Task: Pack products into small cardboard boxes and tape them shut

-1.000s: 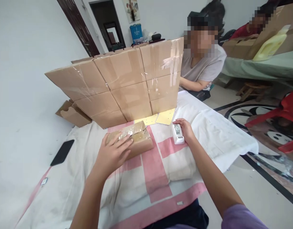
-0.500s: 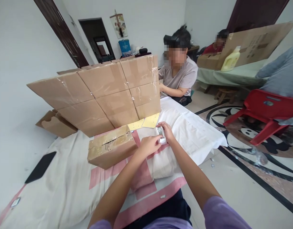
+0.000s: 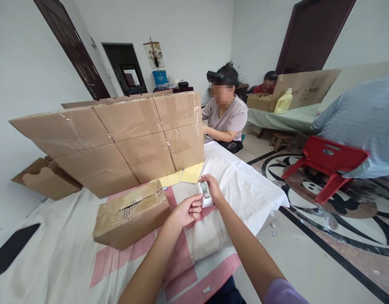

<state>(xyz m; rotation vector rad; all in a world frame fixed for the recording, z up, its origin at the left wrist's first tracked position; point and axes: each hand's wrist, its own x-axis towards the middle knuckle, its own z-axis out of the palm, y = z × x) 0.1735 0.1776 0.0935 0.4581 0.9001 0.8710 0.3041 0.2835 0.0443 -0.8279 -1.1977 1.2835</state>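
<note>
A small white device with a grey screen rests at the far side of the cloth-covered table. My right hand grips it along its right side, the fingers bent over its far end. From the left, my left hand reaches to the device, its fingers curled and its fingertips at the near left edge of the screen. Whether those fingertips pinch anything small is hidden. Beyond the device lie yellow dotted sheets, and a closed cardboard box stands to the left of my left hand.
A wall of taped cartons rises behind the box. An open carton stands at the left, near a black flat panel. A person sits across the table. Another bends over by a red chair on the right.
My left hand has drawn back slightly from the device, and its fingers are now curled. The right hand keeps its hold. The whole view has shifted, with things lower and further left.
</note>
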